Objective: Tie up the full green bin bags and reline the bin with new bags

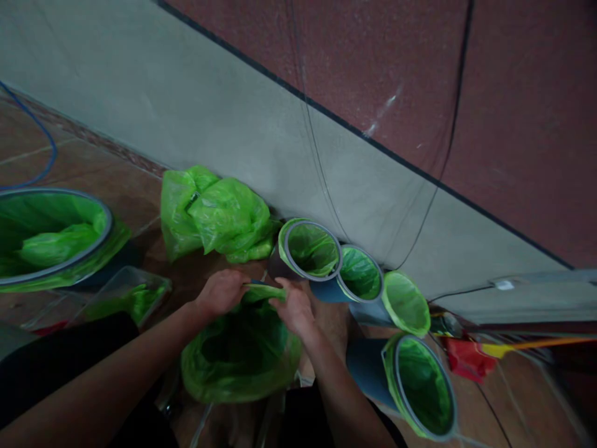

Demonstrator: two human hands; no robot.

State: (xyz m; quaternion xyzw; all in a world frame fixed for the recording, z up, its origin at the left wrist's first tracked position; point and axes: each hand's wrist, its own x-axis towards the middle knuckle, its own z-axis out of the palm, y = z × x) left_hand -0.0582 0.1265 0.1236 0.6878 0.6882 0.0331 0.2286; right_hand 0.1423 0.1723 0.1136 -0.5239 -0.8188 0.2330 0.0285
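A green bin bag [275, 370] lines the bin between my knees, its edge folded out over the rim. My left hand [226, 290] grips the bag's far edge on the left side. My right hand [293, 305] pinches the same edge a short way to the right. Between the two hands a strip of the bin's rim shows under the green plastic. The inside of this bin is dark, and most of its outer wall is hidden by the bag.
Several lined bins stand to the right, among them a grey-rimmed bin [313, 249] and a blue bin [373, 370]. Crumpled green bags [228, 214] lie against the wall. At left are a large lined bin [109, 218] and a clear tub [161, 287]. A red dustpan [471, 359] lies far right.
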